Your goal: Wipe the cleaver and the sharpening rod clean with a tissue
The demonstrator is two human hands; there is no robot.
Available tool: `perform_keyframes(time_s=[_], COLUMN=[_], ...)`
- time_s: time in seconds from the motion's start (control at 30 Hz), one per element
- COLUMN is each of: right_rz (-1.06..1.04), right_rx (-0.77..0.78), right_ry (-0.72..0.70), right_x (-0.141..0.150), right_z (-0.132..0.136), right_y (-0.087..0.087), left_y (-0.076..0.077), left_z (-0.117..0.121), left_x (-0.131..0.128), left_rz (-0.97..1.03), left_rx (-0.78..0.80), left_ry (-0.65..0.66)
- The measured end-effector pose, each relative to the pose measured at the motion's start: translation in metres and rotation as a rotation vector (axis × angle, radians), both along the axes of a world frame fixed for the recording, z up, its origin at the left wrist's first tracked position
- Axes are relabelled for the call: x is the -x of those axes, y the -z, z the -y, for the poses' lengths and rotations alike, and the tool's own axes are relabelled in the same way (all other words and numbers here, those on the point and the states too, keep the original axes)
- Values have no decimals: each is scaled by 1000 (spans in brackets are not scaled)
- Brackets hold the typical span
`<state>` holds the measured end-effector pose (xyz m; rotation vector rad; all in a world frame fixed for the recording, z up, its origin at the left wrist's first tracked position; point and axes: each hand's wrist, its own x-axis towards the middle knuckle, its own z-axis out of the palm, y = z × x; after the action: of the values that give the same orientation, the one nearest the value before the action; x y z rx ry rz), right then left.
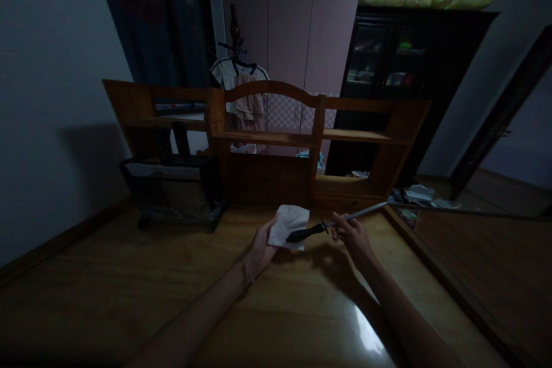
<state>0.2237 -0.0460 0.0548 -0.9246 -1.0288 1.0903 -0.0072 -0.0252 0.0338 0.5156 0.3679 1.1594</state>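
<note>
A sharpening steel [307, 233] with a black handle and a grey rod lies slanted in the air above the wooden table [172, 276]. My right hand [351, 237] is closed on its rod just past the guard, and the tip points up to the right. In my left hand [261, 244] is a white tissue [291, 223], gripped at its left edge. The handle's end lies over the tissue; whether they touch, I cannot tell. A dark knife block [170, 190] with black-handled knives stands to the left of my hands.
A wooden shelf unit [267, 138] runs along the table's back edge. The raised table edge [431, 264] is on the right, with papers [418, 194] beyond it. A wall [52, 98] rises on the left. Pink and black cabinets stand further back.
</note>
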Motion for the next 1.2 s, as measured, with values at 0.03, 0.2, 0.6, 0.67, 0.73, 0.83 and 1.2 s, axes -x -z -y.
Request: perform_keyframes(time_s=[0.03, 0.2, 0.6, 0.67, 0.73, 0.83, 1.2], right_rz=[-19, -112, -148, -121, -99, -75, 39], right_rx=[28, 109, 68, 26, -7, -36, -85], right_ry=[-7, -35, -48, -42, -42, -24, 104], right_x=[0, 1, 1, 2, 3, 3, -4], right_z=[-1, -1, -8, -6, -4, -2, -2], right_y=[1, 4, 15, 13, 10, 7, 3], left_y=[2, 11, -2, -2, -3, -2, 0], left_z=[-2, -7, 7, 8, 8, 7, 3], left_x=[0, 1, -4, -3, -3, -3, 4], left_rz=[9, -70, -157, -157, -168, -204, -367], left_rx=[-5, 78, 2, -21, -42, -60, -87], left_ry=[-16, -14, -6, -24, -42, -71, -190])
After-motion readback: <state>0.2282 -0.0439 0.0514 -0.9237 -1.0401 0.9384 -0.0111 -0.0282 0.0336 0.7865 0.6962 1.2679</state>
